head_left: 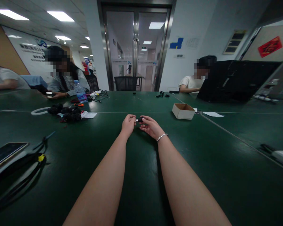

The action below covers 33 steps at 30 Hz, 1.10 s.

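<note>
Both arms reach forward over the green tabletop [141, 175]. Between my hands is a small cylinder [139, 120], black at the right and silvery at the left; its exact kind is too small to make out. My left hand [128, 126] pinches the silvery end between thumb and fingertips. On the black end, the thumb and index finger of my right hand [152, 126] are closed, its other fingers loosely curled below. The fingers partly cover the piece. It is held just above or at the table surface; which one I cannot tell.
An open cardboard box [183, 112] stands right of my hands. Black parts [70, 113], a water bottle [80, 91] and cables lie at left. Nearer are a phone [7, 154] and a black strap [25, 175]. A large black monitor [235, 81] stands at right; other people sit across.
</note>
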Tool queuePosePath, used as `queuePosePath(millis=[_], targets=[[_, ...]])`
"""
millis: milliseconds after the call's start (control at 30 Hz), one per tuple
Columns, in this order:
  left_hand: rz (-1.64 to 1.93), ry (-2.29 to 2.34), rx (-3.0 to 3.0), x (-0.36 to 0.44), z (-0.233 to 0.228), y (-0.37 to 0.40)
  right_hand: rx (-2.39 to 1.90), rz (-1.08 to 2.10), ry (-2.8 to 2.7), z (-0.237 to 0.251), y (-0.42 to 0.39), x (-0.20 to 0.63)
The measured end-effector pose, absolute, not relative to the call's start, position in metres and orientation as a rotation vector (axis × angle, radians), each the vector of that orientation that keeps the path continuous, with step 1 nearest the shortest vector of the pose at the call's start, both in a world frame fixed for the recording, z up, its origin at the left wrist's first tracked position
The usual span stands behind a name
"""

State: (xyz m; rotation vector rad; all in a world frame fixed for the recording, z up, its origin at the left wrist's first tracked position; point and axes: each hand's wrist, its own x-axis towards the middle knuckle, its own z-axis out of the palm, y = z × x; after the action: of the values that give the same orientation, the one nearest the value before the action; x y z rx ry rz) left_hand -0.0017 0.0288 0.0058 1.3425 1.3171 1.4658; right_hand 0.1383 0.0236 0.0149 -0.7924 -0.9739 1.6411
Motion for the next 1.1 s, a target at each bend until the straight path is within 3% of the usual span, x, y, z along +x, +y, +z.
queuePosePath(millis=[333,633,1100], targets=[[1.403,1.260,1.334,-0.002,0.011,0.026,-0.799,1.638,-0.960,0.015,0.023,0.139],[1.292,1.570,1.574,-0.007,0.004,0.024,-0.792,1.642,-0.981,0.014,0.025,0.139],[1.447,1.278,1.527,-0.005,0.001,0.030,-0.802,1.642,-0.975,0.013,0.026,0.139]])
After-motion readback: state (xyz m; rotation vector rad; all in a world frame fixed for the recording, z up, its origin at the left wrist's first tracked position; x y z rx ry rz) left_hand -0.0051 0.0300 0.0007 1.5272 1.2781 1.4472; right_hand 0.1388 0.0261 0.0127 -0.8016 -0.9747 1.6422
